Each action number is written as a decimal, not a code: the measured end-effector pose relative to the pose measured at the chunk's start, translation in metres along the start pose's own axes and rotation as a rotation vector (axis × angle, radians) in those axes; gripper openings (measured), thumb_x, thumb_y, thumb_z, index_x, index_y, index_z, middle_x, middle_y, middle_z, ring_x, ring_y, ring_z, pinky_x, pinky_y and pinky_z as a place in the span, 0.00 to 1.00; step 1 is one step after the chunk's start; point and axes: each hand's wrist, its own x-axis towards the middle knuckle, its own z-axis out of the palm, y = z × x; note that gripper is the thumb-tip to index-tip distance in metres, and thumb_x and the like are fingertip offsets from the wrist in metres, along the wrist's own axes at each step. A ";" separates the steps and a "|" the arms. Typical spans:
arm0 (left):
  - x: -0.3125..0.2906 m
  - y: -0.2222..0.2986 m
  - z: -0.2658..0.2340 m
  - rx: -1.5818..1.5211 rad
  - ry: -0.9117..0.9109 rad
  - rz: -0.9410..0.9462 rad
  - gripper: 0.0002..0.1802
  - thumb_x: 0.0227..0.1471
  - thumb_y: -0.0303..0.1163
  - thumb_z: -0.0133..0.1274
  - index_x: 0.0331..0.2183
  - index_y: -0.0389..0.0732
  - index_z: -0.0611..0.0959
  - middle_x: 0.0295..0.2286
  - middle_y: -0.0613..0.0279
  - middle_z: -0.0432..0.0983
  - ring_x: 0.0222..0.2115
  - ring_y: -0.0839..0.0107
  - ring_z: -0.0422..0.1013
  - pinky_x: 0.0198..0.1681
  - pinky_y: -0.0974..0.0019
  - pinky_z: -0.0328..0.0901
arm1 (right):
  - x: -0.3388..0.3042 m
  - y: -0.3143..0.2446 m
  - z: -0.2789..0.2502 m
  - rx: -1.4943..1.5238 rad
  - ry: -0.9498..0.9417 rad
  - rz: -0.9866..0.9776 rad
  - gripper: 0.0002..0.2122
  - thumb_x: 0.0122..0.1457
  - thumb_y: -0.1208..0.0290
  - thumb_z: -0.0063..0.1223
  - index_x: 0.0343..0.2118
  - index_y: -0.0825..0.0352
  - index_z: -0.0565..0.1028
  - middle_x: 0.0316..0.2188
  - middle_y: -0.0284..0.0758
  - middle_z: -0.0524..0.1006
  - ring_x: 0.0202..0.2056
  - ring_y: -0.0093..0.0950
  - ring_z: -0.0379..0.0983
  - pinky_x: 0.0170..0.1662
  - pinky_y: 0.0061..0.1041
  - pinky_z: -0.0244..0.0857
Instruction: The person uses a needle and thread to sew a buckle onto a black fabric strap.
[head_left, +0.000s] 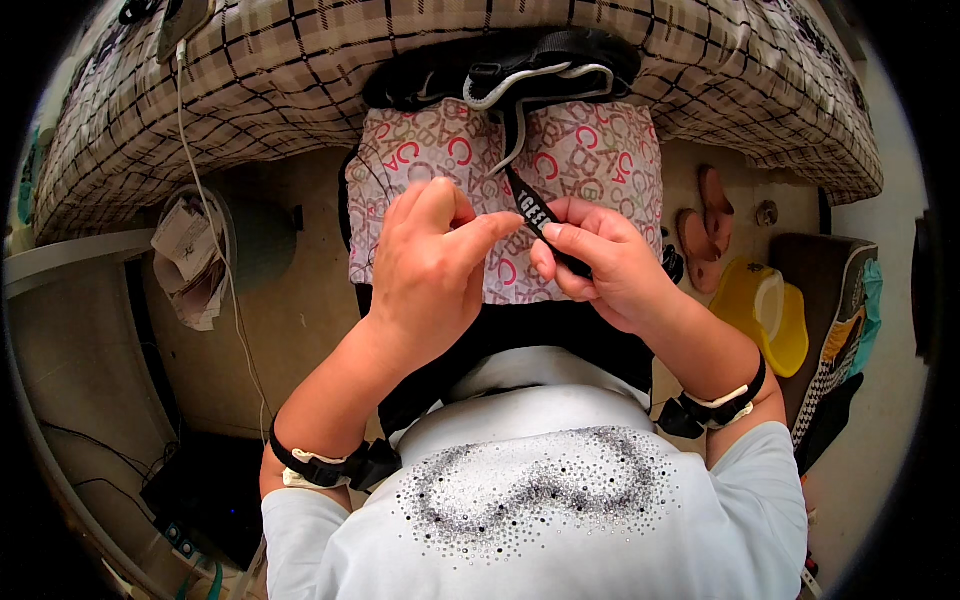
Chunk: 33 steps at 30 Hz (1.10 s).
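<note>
Right hand has a black strap with pale lettering gripped between its thumb and bent fingers, the strap running from there toward the far side. Left hand comes in from the left with its fingers curled and one fingertip reaching to the strap's edge, just beside the right thumb (whether it pinches anything as fine as a thread, I cannot tell). The strap lies above the middle of the lap, which is covered by a pink-and-white letter-print cloth. Its far end leads to a black bag with white piping, which rests just beyond the cloth, against the plaid bedspread.

To the left, a white cable hangs down past a waste bin with papers in it. To the right, pinkish-brown sandals lie on the floor, with a yellow plastic container nearer. Each forearm wears a black armband, the left one close to its sleeve.
</note>
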 end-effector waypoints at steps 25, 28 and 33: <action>0.006 0.006 -0.001 0.152 -0.052 0.070 0.09 0.33 0.24 0.51 0.25 0.44 0.80 0.21 0.65 0.61 0.26 0.66 0.62 0.31 0.64 0.57 | 0.000 0.002 0.002 -0.106 0.020 -0.028 0.10 0.60 0.72 0.40 0.41 0.73 0.63 0.23 0.32 0.71 0.14 0.13 0.54 0.16 0.12 0.46; 0.009 0.003 -0.003 0.160 -0.059 0.091 0.09 0.34 0.24 0.51 0.24 0.45 0.80 0.21 0.64 0.61 0.27 0.65 0.62 0.32 0.64 0.57 | 0.000 0.002 0.000 -0.103 0.003 -0.027 0.11 0.59 0.73 0.42 0.42 0.73 0.63 0.23 0.32 0.72 0.14 0.13 0.55 0.16 0.11 0.47; 0.013 -0.007 -0.007 0.114 -0.018 0.082 0.13 0.32 0.20 0.52 0.25 0.46 0.81 0.22 0.63 0.62 0.26 0.64 0.63 0.30 0.63 0.59 | -0.005 -0.014 0.005 -0.329 -0.062 -0.046 0.18 0.51 0.77 0.44 0.47 0.73 0.62 0.34 0.39 0.75 0.22 0.16 0.63 0.26 0.14 0.58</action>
